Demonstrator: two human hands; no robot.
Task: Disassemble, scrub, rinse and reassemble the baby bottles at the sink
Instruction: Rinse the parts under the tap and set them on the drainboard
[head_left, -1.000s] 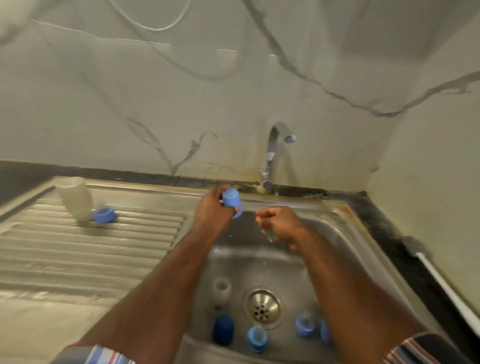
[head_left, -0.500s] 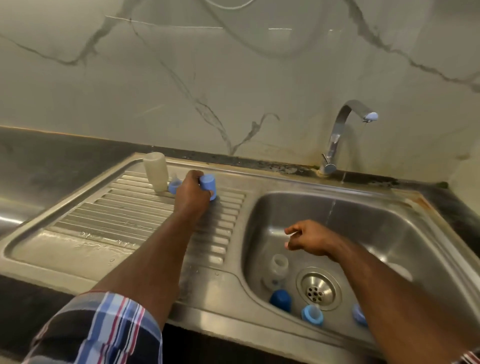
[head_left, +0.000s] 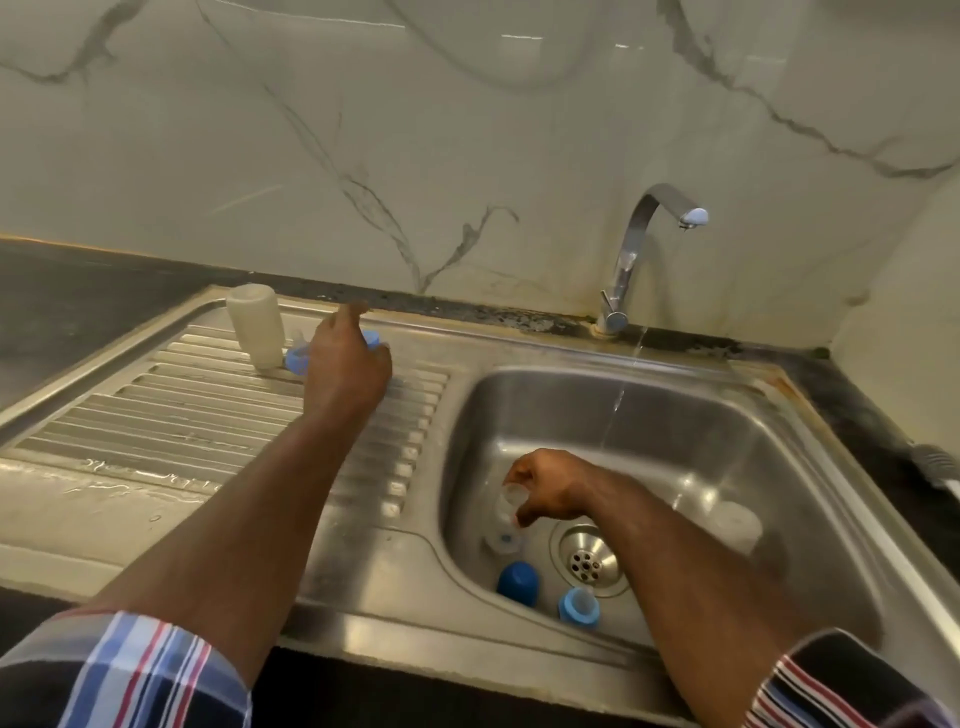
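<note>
Bottles on the drainboard: one. A milky white bottle (head_left: 255, 326) stands with its mouth down at the back left of the ridged metal drainboard (head_left: 156, 415).
Blue rings on the drainboard: two show. One blue ring (head_left: 296, 358) sits just beside the white bottle, on its right. A second blue piece (head_left: 372, 340) peeks out from behind the left hand.
Left hand: the left hand (head_left: 347, 364) reaches over the drainboard, right by the second blue piece. The back of the hand hides the fingers on that side, so I cannot tell if it grips the piece or has let go. One finger points up and back.
Sink bowl: the metal sink (head_left: 701, 415) holds the loose parts. Water sits thin on the bottom.
Right hand: the right hand (head_left: 545, 488) is down in the bowl. Its fingers curl round a clear bottle part (head_left: 511, 496) and pinch it.
Clear parts in the bowl: two more show. One clear piece with a bit of blue (head_left: 503, 540) lies under the right hand. One pale round piece (head_left: 735, 525) lies at the far right, blurry.
Blue parts in the bowl: two. A dark blue cap (head_left: 518, 577) and a light blue ring (head_left: 579, 607) lie near the drain (head_left: 587, 558).
Tap: one tap (head_left: 639, 249) at the back, with a thin stream of water (head_left: 621, 395) falling into the bowl.
</note>
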